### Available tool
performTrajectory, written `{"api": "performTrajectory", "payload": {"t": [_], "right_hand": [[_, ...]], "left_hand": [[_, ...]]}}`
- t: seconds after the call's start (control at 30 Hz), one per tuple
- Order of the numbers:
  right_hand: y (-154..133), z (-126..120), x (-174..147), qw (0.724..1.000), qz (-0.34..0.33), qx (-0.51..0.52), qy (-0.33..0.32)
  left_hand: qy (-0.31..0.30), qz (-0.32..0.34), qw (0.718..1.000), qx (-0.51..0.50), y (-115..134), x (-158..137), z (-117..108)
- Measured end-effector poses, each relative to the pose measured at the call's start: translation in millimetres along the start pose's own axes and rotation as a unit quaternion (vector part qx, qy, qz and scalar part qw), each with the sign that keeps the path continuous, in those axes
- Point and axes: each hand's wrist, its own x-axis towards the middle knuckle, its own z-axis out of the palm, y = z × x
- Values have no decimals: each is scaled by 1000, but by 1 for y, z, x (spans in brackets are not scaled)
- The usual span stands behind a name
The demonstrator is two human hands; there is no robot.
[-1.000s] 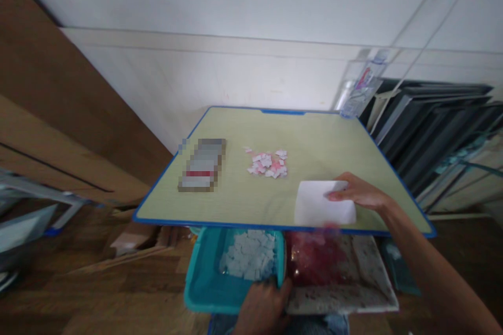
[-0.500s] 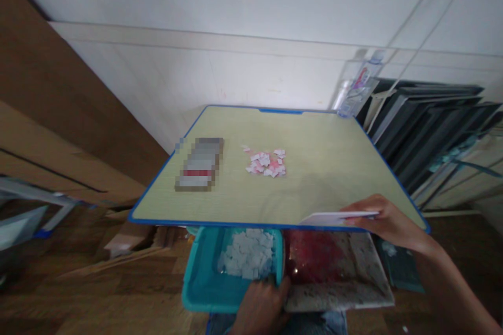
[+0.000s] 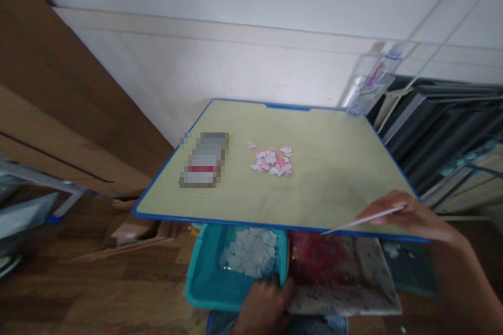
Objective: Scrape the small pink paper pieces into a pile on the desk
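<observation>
My right hand (image 3: 408,214) pinches a thin white card (image 3: 363,219), seen nearly edge-on. It is held over the front right edge of the table (image 3: 330,141), its far tip slanting down past the blue rim. Near my lap, my left hand (image 3: 264,301) is closed on the front right corner of a teal plastic basin (image 3: 210,293), with the thumb on the right side. Whitish flat pieces (image 3: 251,252) lie heaped in the basin. Beside it sits a stained tray (image 3: 346,301) with a red patch inside. Small pink-and-white scraps (image 3: 273,161) are clustered mid-table.
A blurred-out oblong object (image 3: 206,159) lies on the table's left. A clear plastic bottle (image 3: 373,81) stands at the back right corner, by the wall. Dark flat panels (image 3: 440,115) lean to the right. Cardboard (image 3: 133,230) lies on the floor at left.
My right hand has shifted right, and the card has tilted from nearly level to sloping down leftward. My left hand stays at the basin. The whole view has moved slightly.
</observation>
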Motion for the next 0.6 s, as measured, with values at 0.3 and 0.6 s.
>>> {"api": "performTrajectory", "payload": {"t": [0.3, 0.6], "right_hand": [[-27, -8, -6, 994, -90, -47, 27], [-53, 9, 89, 971, -207, -73, 98]], "left_hand": [[15, 9, 1000, -3, 1, -2, -1], [-17, -2, 1000, -1, -2, 3, 2]]}}
